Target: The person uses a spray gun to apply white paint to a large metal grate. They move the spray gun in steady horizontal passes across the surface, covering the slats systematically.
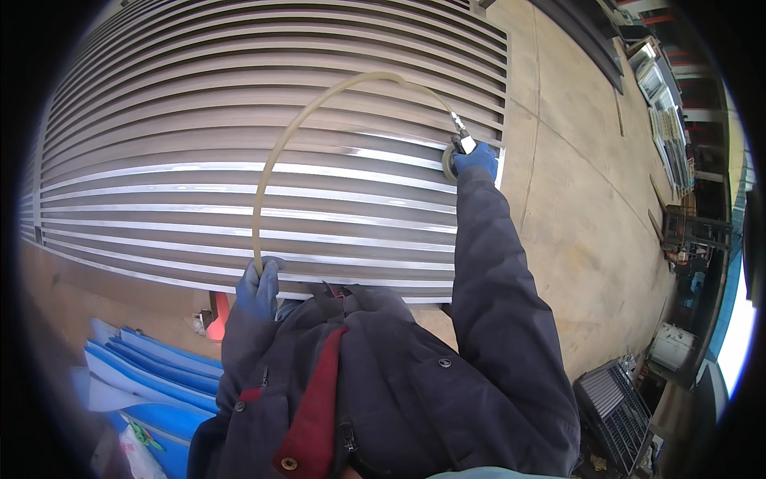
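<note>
We're apparently sanding slatted panel (pixel 199 166) — right hand (pixel 479 161) gripping disc tool (pixel 466 144) near panel's right edge, left hand (pixel 259 290) wrapping round hose (pixel 383 77) — next move likely calling for hose slack.

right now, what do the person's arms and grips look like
The left grip and right grip wear blue gloves. The left sleeve and right sleeve are long and dark, the right one creased.

Metal-looking slatted panel (pixel 199 167), part matt, part glossy; smooth plastic-looking hose (pixel 375 77); matt cloth jacket (pixel 399 371).
</note>
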### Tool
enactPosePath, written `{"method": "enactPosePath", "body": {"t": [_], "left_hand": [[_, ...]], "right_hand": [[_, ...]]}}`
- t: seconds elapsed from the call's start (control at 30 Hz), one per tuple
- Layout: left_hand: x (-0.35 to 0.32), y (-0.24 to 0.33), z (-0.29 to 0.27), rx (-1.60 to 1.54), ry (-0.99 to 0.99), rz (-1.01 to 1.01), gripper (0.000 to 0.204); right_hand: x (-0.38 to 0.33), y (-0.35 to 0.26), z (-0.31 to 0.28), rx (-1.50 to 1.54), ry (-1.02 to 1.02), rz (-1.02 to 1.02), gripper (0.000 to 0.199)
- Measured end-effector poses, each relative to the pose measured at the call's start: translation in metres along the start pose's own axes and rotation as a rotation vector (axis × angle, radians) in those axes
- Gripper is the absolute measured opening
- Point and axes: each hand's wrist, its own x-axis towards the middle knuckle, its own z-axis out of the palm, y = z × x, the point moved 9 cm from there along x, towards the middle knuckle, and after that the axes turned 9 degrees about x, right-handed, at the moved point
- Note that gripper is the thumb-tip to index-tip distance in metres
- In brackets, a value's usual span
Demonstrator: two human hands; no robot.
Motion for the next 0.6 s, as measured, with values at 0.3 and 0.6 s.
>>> {"method": "enactPosePath", "body": {"t": [0.3, 0.6], "left_hand": [[0.007, -0.050, -0.037, -0.256, 0.126, -0.018, 0.027], [0.004, -0.069, -0.055, -0.317, 0.138, -0.039, 0.027]], "right_hand": [[-0.057, -0.126, 0.047, -0.011, -0.058, -0.206, 0.073], [-0.077, -0.179, 0.059, -0.043, -0.079, -0.218, 0.065]]}}
